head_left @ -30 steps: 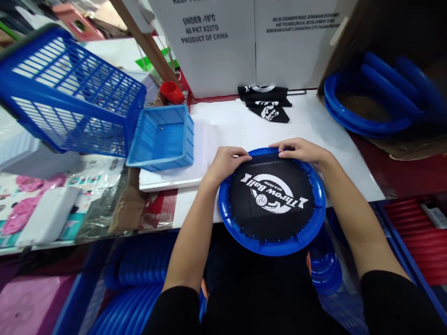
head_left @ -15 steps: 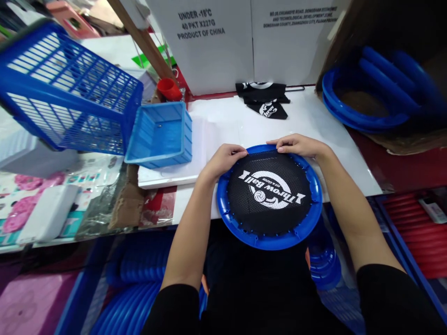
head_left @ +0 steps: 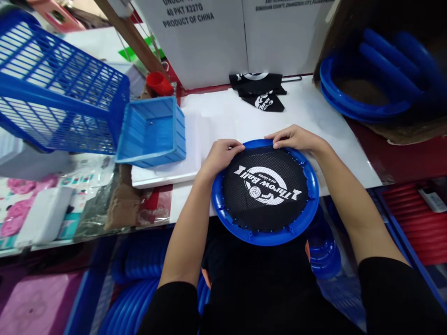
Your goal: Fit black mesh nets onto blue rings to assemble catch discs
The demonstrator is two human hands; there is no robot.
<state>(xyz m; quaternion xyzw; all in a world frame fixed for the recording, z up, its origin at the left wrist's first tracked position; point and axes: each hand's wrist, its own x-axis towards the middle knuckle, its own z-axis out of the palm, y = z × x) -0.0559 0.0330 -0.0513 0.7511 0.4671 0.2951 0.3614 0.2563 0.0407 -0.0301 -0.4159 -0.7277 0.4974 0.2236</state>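
A round blue plastic ring lies partly on the white tabletop and overhangs its front edge. Black mesh printed "Throw Ball" spans the ring, its edge caught on small pegs around the inside. My left hand grips the far left of the rim, thumb and fingers pinched at the mesh edge. At the far right of the rim, my right hand has its fingers bent and pinched on the rim and mesh edge. Some fingertips are hidden under or behind the rim.
Folded black printed mesh pieces lie at the back by a white carton. A light blue bin and a blue basket stand left. More blue rings sit in a box at right; red rings are below it.
The camera view has shifted slightly, moving the scene up and left. My right fingers are more bent on the rim; my left hand keeps its place there.
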